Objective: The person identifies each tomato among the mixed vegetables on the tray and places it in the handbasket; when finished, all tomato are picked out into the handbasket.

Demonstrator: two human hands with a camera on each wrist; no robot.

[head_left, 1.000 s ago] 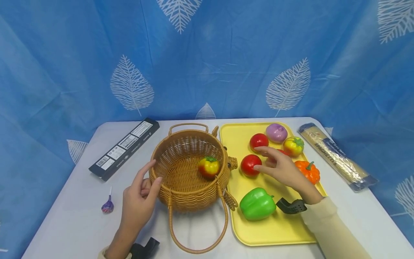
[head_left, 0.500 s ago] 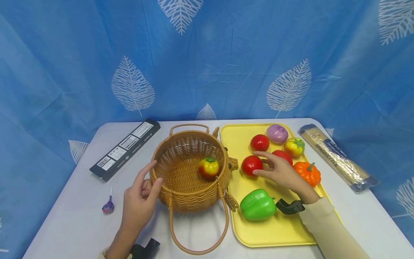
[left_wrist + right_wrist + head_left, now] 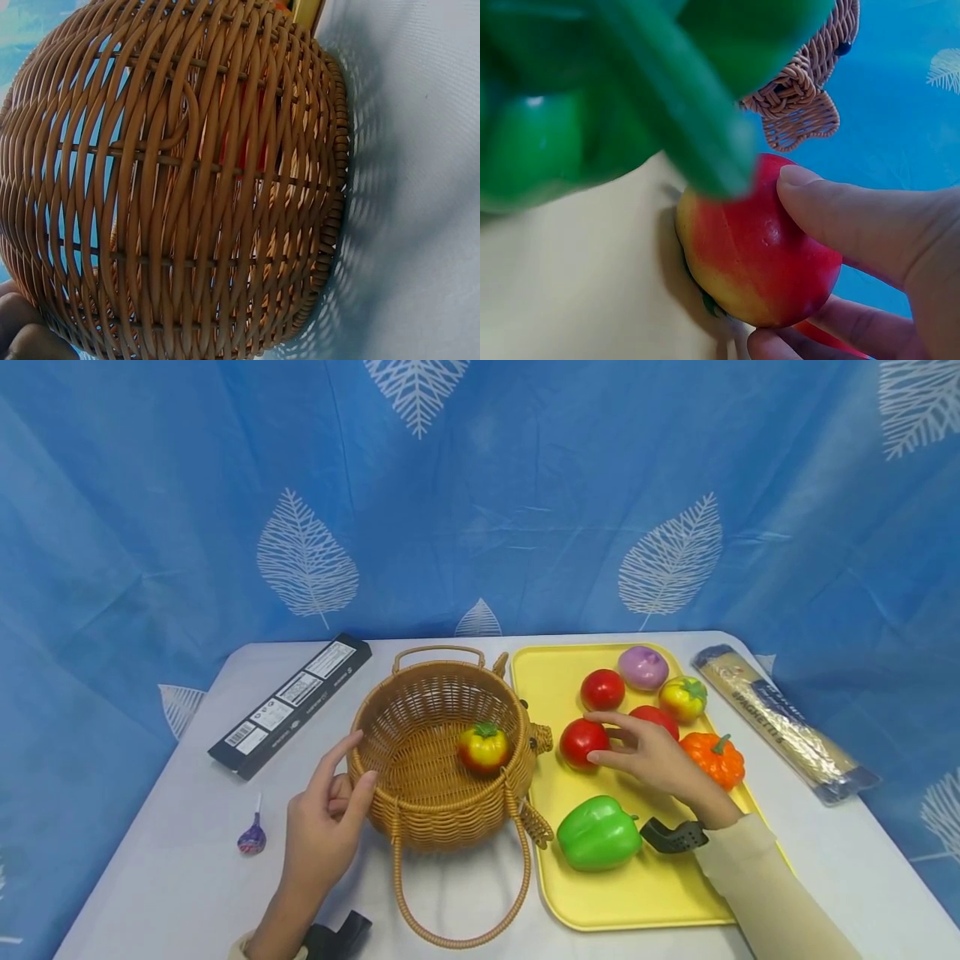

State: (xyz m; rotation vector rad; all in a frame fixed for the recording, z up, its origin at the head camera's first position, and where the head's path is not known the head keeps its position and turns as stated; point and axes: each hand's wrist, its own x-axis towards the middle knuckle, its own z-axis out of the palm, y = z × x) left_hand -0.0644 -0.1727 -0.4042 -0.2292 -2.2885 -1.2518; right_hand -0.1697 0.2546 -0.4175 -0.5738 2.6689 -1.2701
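At right of centre, the fingers of the right hand [image 3: 660, 762] clamp a red fruit [image 3: 581, 745] on the yellow tray [image 3: 652, 897]; at lower left, the left hand [image 3: 321, 833] has thumb and forefinger apart at the wicker basket [image 3: 446, 827].

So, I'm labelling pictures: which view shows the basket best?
The head view: the basket shows its opening and both handles. The left wrist view shows mostly its woven side, close up; the right wrist view catches only its snout end, partly behind the pepper.

Place: tabletop setup | blue leaf-print curtain [image 3: 480, 518] behind and beside | white table [image 3: 172, 877] | room type unclear
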